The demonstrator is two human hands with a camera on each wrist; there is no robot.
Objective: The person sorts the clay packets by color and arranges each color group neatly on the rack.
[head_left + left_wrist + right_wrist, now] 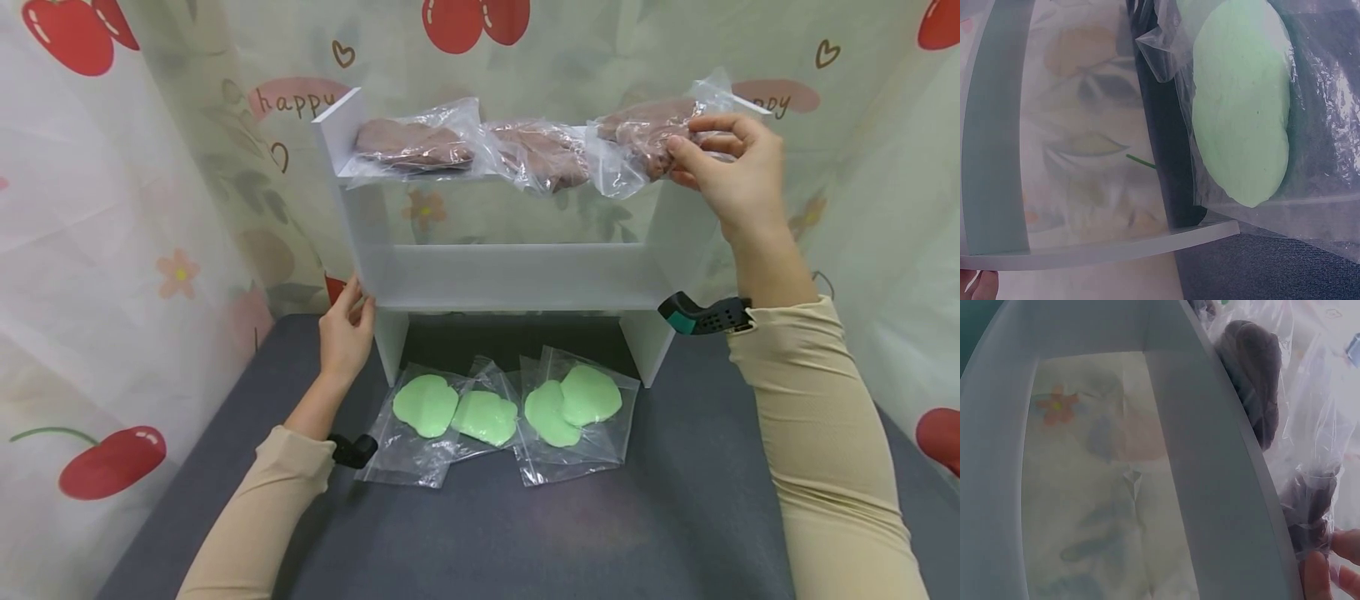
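At the top right of the white shelf [517,279], my right hand [738,167] pinches a clear plastic bag of brown, clay-like pieces [645,133]. The same bag [1313,500] shows in the right wrist view, my fingertips at its lower end. To its left on the top board lie a middle bag of brown material [540,154] and a left bag of brown material [412,143]. My left hand [347,333] touches the outside of the shelf's left side panel, holding nothing; only its fingertips [984,284] appear in the left wrist view.
Below the shelf, on the dark grey table [480,533], several flat green pieces [426,406] lie in overlapping clear zip bags. A curtain printed with cherries [517,75] hangs behind and at both sides. Each wrist wears a black strap [705,315].
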